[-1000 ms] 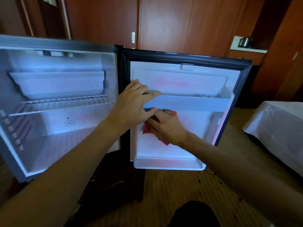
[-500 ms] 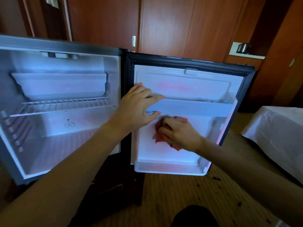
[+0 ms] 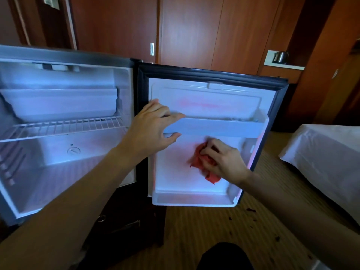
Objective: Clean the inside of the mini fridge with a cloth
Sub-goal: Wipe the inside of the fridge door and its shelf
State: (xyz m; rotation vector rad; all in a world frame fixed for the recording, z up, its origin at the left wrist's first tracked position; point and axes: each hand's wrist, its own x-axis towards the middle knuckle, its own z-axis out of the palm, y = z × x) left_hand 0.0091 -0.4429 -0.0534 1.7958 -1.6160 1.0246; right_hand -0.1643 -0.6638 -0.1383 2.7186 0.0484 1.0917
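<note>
Head view. I log the small white-lined mini fridge (image 3: 64, 162) standing open, its black-framed door (image 3: 212, 75) swung fully to the right, so the white inner door panel (image 3: 175, 172) faces me. Edges on that panel: the translucent white door shelf rail (image 3: 220, 128) crosses it about halfway up, and the lower white door bin (image 3: 194, 199) closes off the bottom. Bare panel lies to the left of and below the cloth, between rail and bin.

Left hand (image 3: 150, 129) grips the left end of the rail, fingers hooked over the top, thumb under it. Right hand (image 3: 224, 160) has its fingers curled on the crumpled red cloth (image 3: 204, 162), pressing it to the panel just below the rail, right of centre (this hand is blurred). The cloth is well apart from the left hand.

Cabinet interior: white wire shelf (image 3: 64, 127) under a white plastic tray (image 3: 58, 104). A white-covered bed (image 3: 327, 152) stands near the door's outer edge.
</note>
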